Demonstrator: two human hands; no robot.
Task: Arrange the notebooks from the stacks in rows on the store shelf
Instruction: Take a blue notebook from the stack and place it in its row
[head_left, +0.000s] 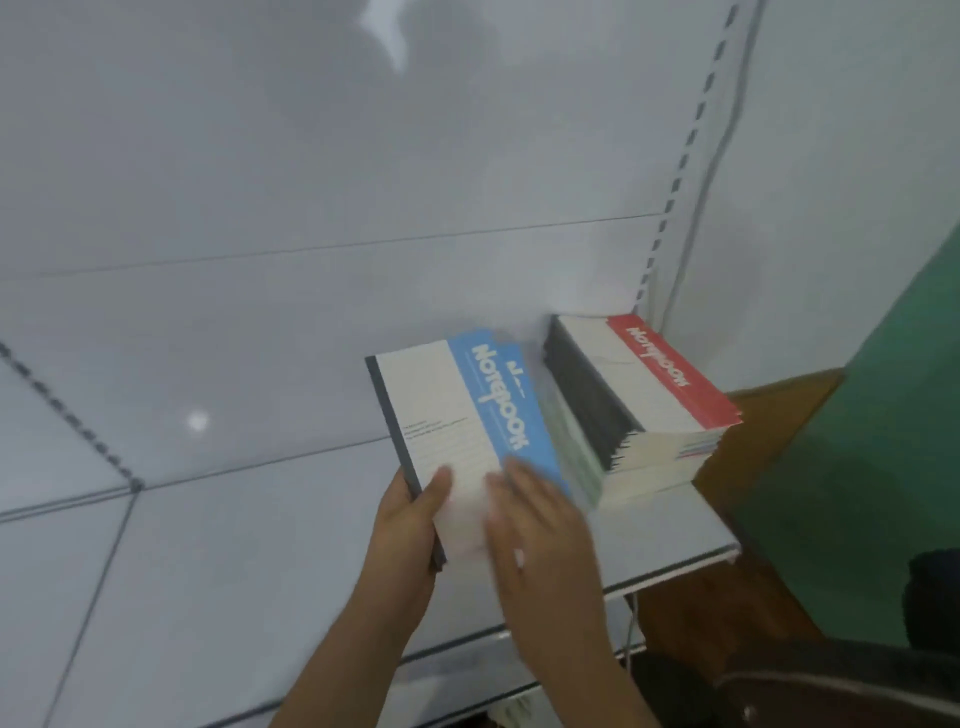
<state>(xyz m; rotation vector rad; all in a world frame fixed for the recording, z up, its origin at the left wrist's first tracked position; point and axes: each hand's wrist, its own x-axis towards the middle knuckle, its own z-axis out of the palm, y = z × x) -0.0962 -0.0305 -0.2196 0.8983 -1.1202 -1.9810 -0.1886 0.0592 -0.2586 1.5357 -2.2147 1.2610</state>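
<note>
A blue-and-white notebook (457, 415) marked "Notebook" lies over the white store shelf (260, 545), to the left of a tall stack of notebooks (639, 415) topped by a red-and-white one. My left hand (410, 519) grips the blue notebook's near left corner, thumb on the cover. My right hand (540, 525) lies on its near right part with fingers stretched out; it is motion-blurred. More notebooks with greenish covers (569, 447) show beneath the blue one, next to the stack.
The shelf's back panel (363, 156) rises behind, with a slotted upright (670, 192) at the right. The shelf's front edge (649, 574) runs near my arms. A green wall (857, 441) and brown floor (769, 415) lie to the right.
</note>
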